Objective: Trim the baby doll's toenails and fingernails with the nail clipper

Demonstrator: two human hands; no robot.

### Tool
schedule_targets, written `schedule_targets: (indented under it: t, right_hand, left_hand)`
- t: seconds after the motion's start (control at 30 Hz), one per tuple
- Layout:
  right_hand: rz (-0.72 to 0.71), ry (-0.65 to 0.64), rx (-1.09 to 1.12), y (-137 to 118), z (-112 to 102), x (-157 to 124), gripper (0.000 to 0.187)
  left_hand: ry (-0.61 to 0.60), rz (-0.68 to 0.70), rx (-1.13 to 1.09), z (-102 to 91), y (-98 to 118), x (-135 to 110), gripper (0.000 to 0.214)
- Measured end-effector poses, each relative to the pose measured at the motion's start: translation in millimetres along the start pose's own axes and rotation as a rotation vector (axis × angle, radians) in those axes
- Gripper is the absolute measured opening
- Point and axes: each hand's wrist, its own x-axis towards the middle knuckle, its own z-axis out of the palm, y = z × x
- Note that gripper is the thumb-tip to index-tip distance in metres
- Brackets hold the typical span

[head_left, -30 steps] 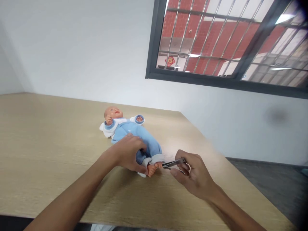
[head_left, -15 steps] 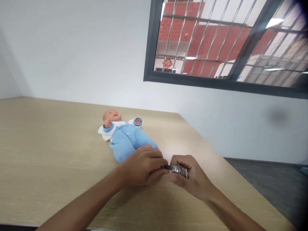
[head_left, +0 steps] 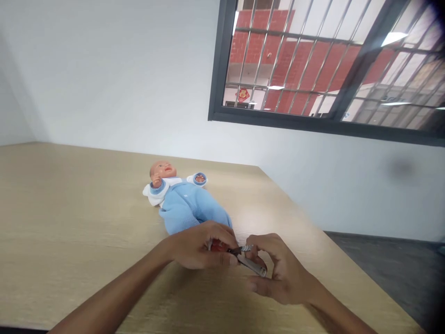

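Observation:
My left hand point(head_left: 205, 246) is closed around a small folding multi-tool, with a red part point(head_left: 218, 246) showing between thumb and fingers. From that grip two silver arms stick out to the right, spread into a narrow V: a ribbed upper arm point(head_left: 246, 248) and a flat lower arm point(head_left: 253, 266). My right hand point(head_left: 278, 269) is at their ends, its fingers curled beside the ribbed arm and its thumb apart below the flat one. A baby doll point(head_left: 187, 204) in blue and white clothes lies on its back just behind my left hand, which hides its feet.
The pale wooden table point(head_left: 86, 222) reaches to the white wall at the back. Its right edge point(head_left: 333, 241) slants toward me, with dark floor point(head_left: 382, 260) beyond. A barred window point(head_left: 295, 69) is in the wall at the upper right.
The tool's silver arms have come apart into a V, and the red part now shows. My right thumb has moved down, off the tool. The doll stays put.

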Motion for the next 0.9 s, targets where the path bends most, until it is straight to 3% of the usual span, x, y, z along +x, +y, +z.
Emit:
schedule_targets:
  t: [0.1,0.23,0.43,0.6,0.77,0.9]
  right_hand:
    - [0.093,-0.021,0.035,-7.1,-7.3,2.7,0.053]
    - [0.286,-0.252,0.259,-7.9,-16.9,4.3,0.073]
    - [0.621,-0.319,0.415,0.9,-18.9,2.5,0.067]
    - [0.578,-0.371,0.398,1.7,-17.7,5.7,0.059]
    - [0.632,-0.344,0.413,-1.0,-12.6,3.5,0.056]
    - [0.749,-0.189,0.798,-4.6,6.8,-16.0,0.046]
  left_hand:
    - [0.076,0.036,0.045,3.2,2.0,2.3,0.02]
    - [0.159,0.093,0.198,8.4,0.9,2.8,0.011]
    - [0.138,0.071,0.396,8.9,-5.1,0.7,0.01]
    - [0.137,0.038,0.444,8.2,-5.4,-0.1,0.006]
    - [0.155,0.05,0.352,7.7,-8.2,0.3,0.012]
    - [0.191,0.027,0.494,4.2,-13.5,-0.8,0.045]
